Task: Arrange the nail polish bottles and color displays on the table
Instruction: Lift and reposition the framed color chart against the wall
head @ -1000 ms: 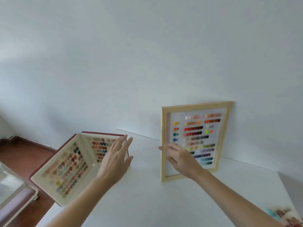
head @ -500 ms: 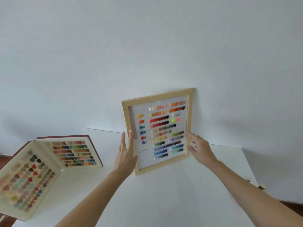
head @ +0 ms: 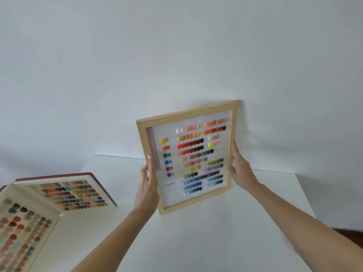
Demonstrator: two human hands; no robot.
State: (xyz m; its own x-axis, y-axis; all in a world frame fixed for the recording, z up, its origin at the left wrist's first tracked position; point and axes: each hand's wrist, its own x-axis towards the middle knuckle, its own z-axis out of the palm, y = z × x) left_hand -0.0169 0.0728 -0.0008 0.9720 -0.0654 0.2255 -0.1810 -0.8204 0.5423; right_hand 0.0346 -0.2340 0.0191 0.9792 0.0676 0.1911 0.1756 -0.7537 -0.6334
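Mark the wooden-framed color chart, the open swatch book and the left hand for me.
wooden-framed color chart [head: 193,160], head view, on the white card among the swatch rows.
open swatch book [head: 72,193], head view, on the far page's swatches.
left hand [head: 147,188], head view, on the back of the hand gripping the frame's left edge.

You've got soft, even daylight here, bright and cool, with no glare on the white wall [head: 176,55] or the worktop [head: 196,242]. The frame [head: 188,156] throws a faint grey shadow to its right on the wall. Its swatches read fairly sharp; the small print doesn't. The swatch book [head: 49,209] at lower left is smeared and soft. Wide-angle stretch bends your forearms and the worktop edges toward the corners.
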